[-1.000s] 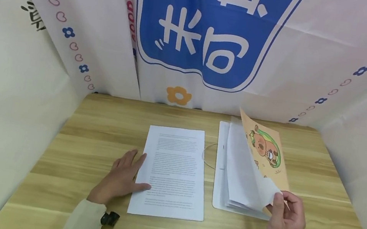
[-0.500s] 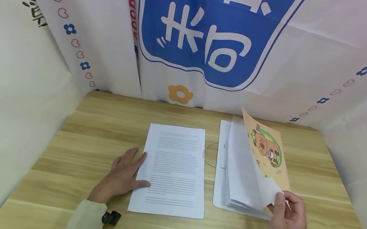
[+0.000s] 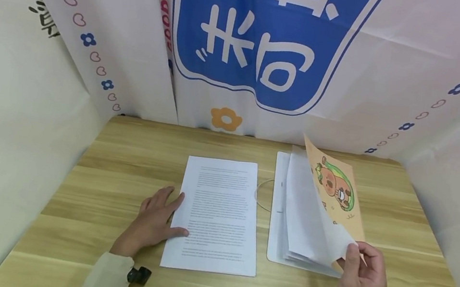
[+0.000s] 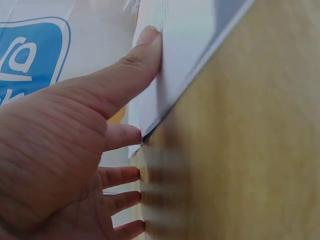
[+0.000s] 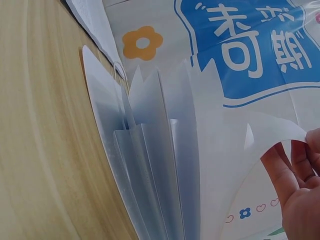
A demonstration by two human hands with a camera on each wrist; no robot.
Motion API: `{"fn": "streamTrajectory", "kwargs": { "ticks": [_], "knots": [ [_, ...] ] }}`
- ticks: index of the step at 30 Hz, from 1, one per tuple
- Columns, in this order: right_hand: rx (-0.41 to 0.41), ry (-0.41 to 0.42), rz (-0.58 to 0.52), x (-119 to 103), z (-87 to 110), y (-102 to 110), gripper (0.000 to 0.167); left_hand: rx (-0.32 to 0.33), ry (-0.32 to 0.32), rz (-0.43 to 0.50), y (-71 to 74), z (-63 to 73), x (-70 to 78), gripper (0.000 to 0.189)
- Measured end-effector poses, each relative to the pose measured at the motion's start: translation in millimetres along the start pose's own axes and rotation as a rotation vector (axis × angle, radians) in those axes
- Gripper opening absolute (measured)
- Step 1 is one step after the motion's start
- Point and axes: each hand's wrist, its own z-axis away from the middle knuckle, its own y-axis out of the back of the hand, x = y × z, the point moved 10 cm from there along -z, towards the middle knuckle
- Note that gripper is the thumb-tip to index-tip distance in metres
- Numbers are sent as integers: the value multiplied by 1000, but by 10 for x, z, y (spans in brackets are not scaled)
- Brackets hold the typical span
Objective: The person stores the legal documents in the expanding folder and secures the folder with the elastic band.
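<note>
In the head view a stack of printed paper [image 3: 216, 214] lies flat on the table. My left hand [image 3: 154, 223] rests at its left edge, fingers spread, with the thumb on the sheet. The left wrist view shows the thumb [image 4: 145, 50] over the paper and the fingertips along its edge. To the right, an expanding file folder [image 3: 272, 231] stands partly opened, its orange cover [image 3: 337, 187] with a cartoon animal raised and tilted. My right hand [image 3: 362, 282] pinches the cover's lower corner. In the right wrist view, pleated pockets [image 5: 155, 175] fan apart inside the folder.
A thin elastic loop [image 3: 264, 194] sticks out from the folder's left edge towards the paper. The wooden table [image 3: 98, 184] is bounded by a printed cloth [image 3: 224, 119] at the back and by cloth sides. A black device [image 3: 138, 275] sits at the left wrist.
The head view has shifted slightly. Both hands, the paper stack and the raised folder cover keep practically the same positions.
</note>
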Motion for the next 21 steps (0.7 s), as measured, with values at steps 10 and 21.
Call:
{"fn": "streamTrajectory", "kwargs": {
  "ticks": [10,21],
  "knots": [
    [-10,14,-32,0,-2,4,7,26,24,0,-20,40,-7,89],
    [-3,-4,23,0,2,13,4,114,19,-30,5,72,122,75]
  ]
}}
